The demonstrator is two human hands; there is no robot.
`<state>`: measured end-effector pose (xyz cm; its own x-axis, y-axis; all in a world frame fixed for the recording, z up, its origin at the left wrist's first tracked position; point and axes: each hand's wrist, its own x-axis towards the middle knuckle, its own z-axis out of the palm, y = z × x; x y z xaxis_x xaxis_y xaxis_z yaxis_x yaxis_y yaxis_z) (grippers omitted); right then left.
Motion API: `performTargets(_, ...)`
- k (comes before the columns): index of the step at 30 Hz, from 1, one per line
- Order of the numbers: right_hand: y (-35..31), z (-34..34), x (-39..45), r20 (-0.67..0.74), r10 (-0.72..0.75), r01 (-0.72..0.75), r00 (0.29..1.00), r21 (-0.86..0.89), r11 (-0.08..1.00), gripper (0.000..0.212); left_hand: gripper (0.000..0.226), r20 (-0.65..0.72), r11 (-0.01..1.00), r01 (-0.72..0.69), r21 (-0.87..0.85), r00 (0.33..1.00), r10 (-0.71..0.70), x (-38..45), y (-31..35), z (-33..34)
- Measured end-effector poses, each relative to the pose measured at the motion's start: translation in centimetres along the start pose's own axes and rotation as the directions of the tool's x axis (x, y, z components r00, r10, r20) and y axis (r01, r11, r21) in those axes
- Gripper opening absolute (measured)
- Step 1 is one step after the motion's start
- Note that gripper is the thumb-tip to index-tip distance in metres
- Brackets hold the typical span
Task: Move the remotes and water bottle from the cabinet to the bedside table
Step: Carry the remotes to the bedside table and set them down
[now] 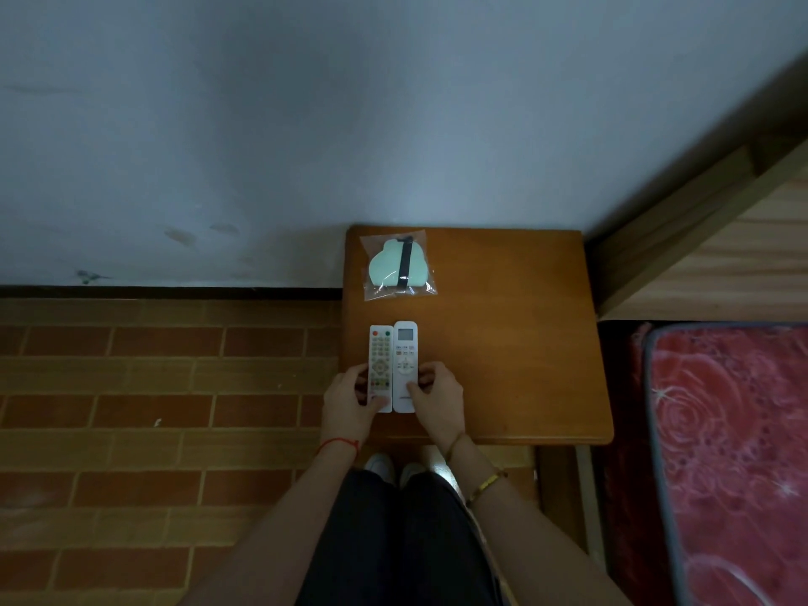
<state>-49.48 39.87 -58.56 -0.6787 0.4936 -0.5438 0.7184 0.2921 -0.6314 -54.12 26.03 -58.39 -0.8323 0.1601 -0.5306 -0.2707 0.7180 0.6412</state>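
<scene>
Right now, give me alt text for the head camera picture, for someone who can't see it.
Two white remotes lie side by side on a wooden bedside table, the left hand on the button remote and the right hand on the screen remote. A pale green item in a clear bag sits behind them by the wall; no water bottle shows.

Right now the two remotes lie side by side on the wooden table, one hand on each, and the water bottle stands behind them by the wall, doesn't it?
Not quite. The head view shows no water bottle on the wooden table. Behind the two remotes lies a clear plastic bag holding a pale green thing. The rest holds: the remotes lie side by side, with the left hand on one and the right hand on the other.
</scene>
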Motion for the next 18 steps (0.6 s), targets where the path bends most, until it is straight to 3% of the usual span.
performTargets(3, -0.9, -1.5, -1.0, -0.013, -0.028, 0.028, 1.000, -0.035, 0.999, 0.030, 0.065, -0.001, 0.999, -0.020, 0.026, 1.000, 0.020, -1.2, 1.0, -1.6)
performTargets(6, -2.8, -4.1, -2.7, -0.019, -0.095, 0.093, 0.995, -0.114, 0.989, 0.038, 0.057, 0.005, 0.995, -0.083, 0.060, 0.997, 0.083, -3.3, 2.8, -4.3)
performTargets(18, -16.1, -17.6, -16.2, -0.006, -0.363, 0.346, 0.932, -0.288, 0.893, 0.046, 0.048, -0.074, 0.915, -0.308, 0.260, 0.939, 0.337, -16.7, 15.8, -18.6)
